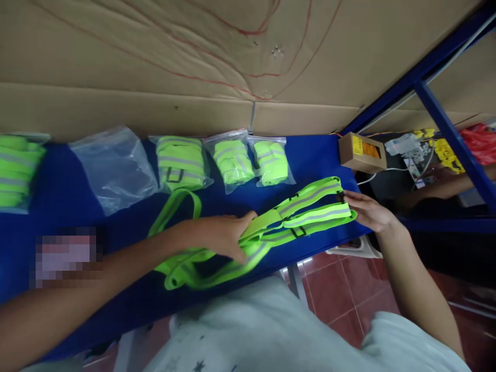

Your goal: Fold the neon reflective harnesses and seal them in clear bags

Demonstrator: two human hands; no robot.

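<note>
Neon-green straps with silver stripes and black buckles, a reflective vest [306, 214], stretch between my hands over the blue table. My left hand [228, 235] is closed round the gathered middle of the straps. From there, loose loops trail to the left and hang near the table's front edge. At the right end of the folded loops is my right hand [368, 211], its fingertips on the straps beside a dark fitting; part of its grip is hidden.
Clear bags with folded green vests [180, 163] line the back of the blue table [310, 155], beside a flat clear bag [116, 170]. A blurred-out object [65, 256] lies left. A small cardboard box [362, 152] and a blue metal frame [437, 113] stand right.
</note>
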